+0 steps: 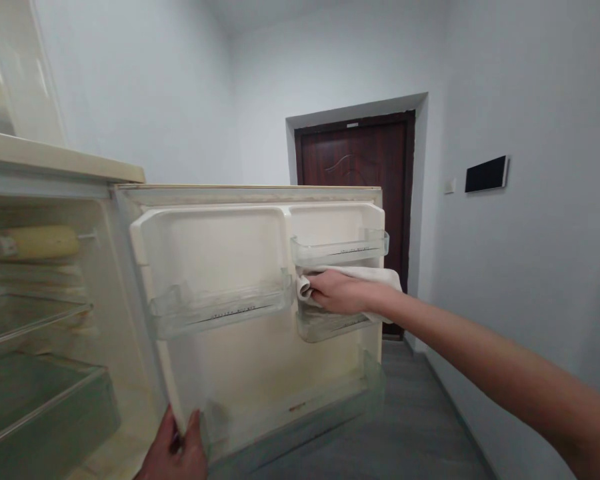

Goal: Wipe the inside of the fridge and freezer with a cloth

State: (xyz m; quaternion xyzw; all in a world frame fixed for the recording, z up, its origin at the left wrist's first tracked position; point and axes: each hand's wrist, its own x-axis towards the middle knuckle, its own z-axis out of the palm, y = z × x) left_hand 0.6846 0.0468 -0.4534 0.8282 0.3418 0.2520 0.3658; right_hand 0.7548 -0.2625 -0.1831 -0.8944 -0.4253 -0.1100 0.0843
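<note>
We stand in a narrow room with pale walls, a grey floor [405,427] at the lower middle of the frame and a dark brown door [355,167] at the upper middle. A black panel [486,174] hangs on the wall at the upper right, with a small switch [449,186] just beside it.

The fridge [40,267] fills the left of the frame, and its door [260,307] stands swung open across the centre, inner side towards us. On that inner side we see a clear bin [220,310] at centre left, a smaller upper bin [340,248] at centre right, a lower bin [330,323] under it, and a long bottom rack [300,413] near the lower edge, where the liner shows brownish stains.

Our right hand [337,292] reaches in from the lower right, fingers curled down over a white cloth [360,273], pressing it against the liner between the upper bin and the lower bin. The cloth drapes over the back of the hand and out to the right, past the door's edge.

Our left hand [177,450] sits at the bottom of the frame, fingers closed round the lower edge of the door near the hinge side, thumb to the right.

Inside the fridge, at the left edge, a yellowish roll [30,242] lies on the top shelf, with glass shelves [30,320] below it and a clear drawer [45,413] at the lower left.
</note>
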